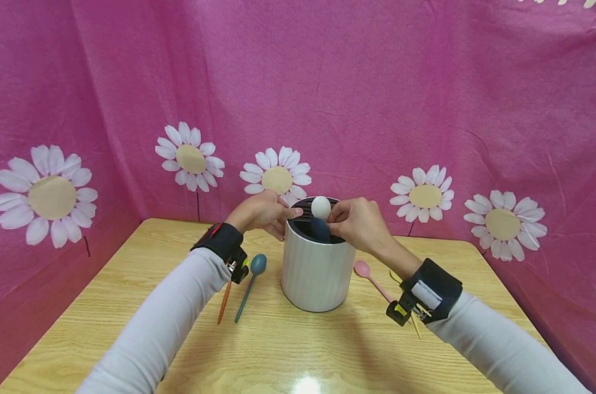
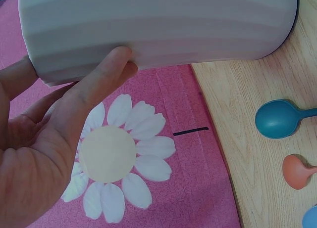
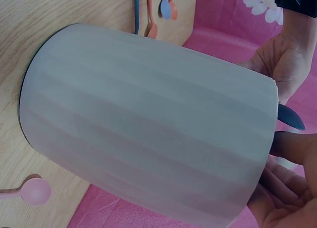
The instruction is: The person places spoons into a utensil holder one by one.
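A white ribbed utensil holder [image 1: 317, 273] with a dark slotted inside stands upright on the table. My left hand [image 1: 266, 212] grips its left rim, thumb on top and fingers against the outer wall [image 2: 163, 27]. At the right rim, my right hand [image 1: 359, 221] has thumb and fingers curled together, pinching at the edge of a navy spoon [image 1: 320, 230]. That spoon's bowl [image 3: 291, 116] pokes out past the rim in the right wrist view. The round head of a white spoon [image 1: 321, 208] rises behind it; the handles are hidden inside.
Left of the holder lie a teal spoon [image 1: 258, 265] and an orange utensil [image 1: 224, 303], with a light blue one [image 2: 310, 219] beyond. A pink spoon [image 1: 362, 268] and a yellow utensil [image 1: 416, 325] lie right, partly behind my wrist. Pink flowered cloth [image 1: 357, 109] surrounds the table.
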Demonstrator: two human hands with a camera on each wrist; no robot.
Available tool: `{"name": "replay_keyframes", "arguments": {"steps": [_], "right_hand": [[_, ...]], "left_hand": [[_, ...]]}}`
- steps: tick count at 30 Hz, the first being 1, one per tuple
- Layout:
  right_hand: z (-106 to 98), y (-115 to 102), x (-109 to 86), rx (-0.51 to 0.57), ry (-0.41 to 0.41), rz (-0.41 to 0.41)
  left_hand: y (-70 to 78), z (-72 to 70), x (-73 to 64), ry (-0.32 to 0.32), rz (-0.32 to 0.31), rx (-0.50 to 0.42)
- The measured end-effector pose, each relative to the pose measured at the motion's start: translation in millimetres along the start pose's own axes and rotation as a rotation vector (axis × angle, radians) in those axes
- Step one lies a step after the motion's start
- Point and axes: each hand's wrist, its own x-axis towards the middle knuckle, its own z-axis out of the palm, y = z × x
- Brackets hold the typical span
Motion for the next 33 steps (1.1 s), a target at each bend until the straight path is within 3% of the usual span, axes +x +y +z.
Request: {"name": "replay_keyframes", "arguments": {"steps": [9, 33], "right_hand": [[-0.5, -2.5, -1.0, 0.001, -0.007, -0.005], [-0.5, -1.5, -0.4, -0.001, -0.013, -0.011]], "left_hand": [[-1.1, 0.3, 0.4, -0.001, -0.005, -0.025], [-0.4, 0.8, -0.3, 0.01, -0.003, 0.019]]}}
